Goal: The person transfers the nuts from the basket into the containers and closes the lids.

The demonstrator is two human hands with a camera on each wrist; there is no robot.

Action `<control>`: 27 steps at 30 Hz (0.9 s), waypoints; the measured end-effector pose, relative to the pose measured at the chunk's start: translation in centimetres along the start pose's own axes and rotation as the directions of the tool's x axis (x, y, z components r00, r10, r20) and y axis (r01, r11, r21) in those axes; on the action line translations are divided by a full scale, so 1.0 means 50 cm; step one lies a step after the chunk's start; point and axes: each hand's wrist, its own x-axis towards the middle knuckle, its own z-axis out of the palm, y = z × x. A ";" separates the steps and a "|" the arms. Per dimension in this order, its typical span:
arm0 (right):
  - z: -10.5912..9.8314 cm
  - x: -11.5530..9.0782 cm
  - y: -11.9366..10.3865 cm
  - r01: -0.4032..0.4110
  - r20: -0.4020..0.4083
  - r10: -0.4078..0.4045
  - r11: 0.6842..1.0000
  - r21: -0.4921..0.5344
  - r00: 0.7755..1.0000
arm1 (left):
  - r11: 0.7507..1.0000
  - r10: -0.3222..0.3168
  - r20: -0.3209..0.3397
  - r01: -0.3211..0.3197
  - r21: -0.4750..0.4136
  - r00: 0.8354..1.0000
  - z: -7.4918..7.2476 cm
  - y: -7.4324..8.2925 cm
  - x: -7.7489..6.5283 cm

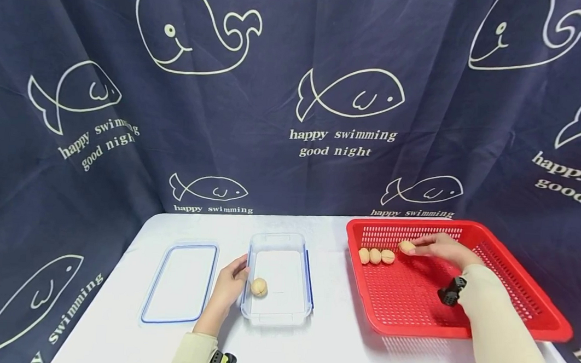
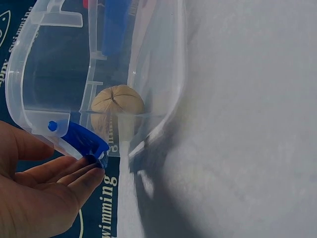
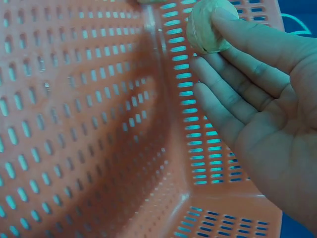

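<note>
My right hand [image 1: 440,248] pinches a walnut [image 1: 407,247] between thumb and fingers over the far part of the red basket [image 1: 412,303]. In the right wrist view, this walnut [image 3: 210,27] is close to the perforated basket wall [image 3: 198,124]. Three more walnuts [image 1: 375,256] sit in a row at the basket's far left. My left hand [image 1: 231,282] is at the left side of a clear plastic container [image 1: 275,318], relaxed fingers [image 2: 81,181] touching its blue clip [image 2: 81,139]. One walnut [image 1: 259,287] lies inside, near the container's left wall.
A clear lid with a blue seal [image 1: 177,321] lies flat on the white table [image 1: 116,304], left of the container. Behind the table hangs a dark blue curtain [image 1: 271,175] with whale and fish drawings. A wrist camera [image 1: 451,291] is on the right sleeve.
</note>
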 end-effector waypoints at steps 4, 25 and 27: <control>-0.017 -0.007 -0.006 0.021 -0.020 -0.021 1.000 0.004 1.000 | 1.000 0.000 0.000 0.000 0.008 1.000 0.001 0.001 0.001; -0.039 -0.025 -0.098 0.135 -0.197 -0.129 0.991 0.017 0.972 | 1.000 -0.012 -0.003 0.012 0.007 1.000 0.001 0.000 0.000; -0.037 -0.027 -0.114 0.157 -0.214 -0.147 0.987 0.032 0.966 | 1.000 -0.009 -0.004 0.009 0.006 1.000 0.002 -0.001 0.000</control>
